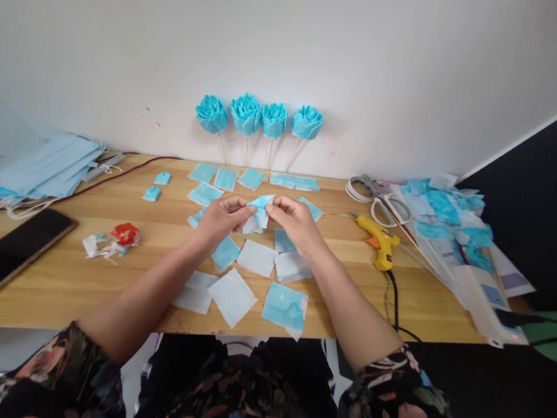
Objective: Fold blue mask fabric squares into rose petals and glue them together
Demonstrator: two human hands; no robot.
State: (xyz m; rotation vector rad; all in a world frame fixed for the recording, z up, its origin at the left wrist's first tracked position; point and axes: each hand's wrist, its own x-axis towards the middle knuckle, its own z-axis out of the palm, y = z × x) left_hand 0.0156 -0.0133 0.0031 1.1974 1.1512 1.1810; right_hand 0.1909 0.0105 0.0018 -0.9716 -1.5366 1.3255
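Note:
Between my hands, over the middle of the table, is a small piece of blue and white mask fabric (pixel 258 213), partly folded. My left hand (pixel 227 216) pinches its left side with thumb and fingers. On its right side my right hand (pixel 291 218) grips it the same way. Beneath and around the hands lie several cut fabric squares, some with the blue face up, such as the blue square (pixel 285 306), others white, such as the white square (pixel 232 296). Parts of some squares are hidden by my hands and forearms.
Several blue fabric roses (pixel 246 114) on sticks lean against the wall. At right are a yellow glue gun (pixel 380 241), scissors (pixel 390 209), blue scraps (pixel 452 205) and a power strip (pixel 488 307). At left are stacked masks (pixel 52 163), a phone (pixel 6 258) and a red crumpled scrap (pixel 125 233).

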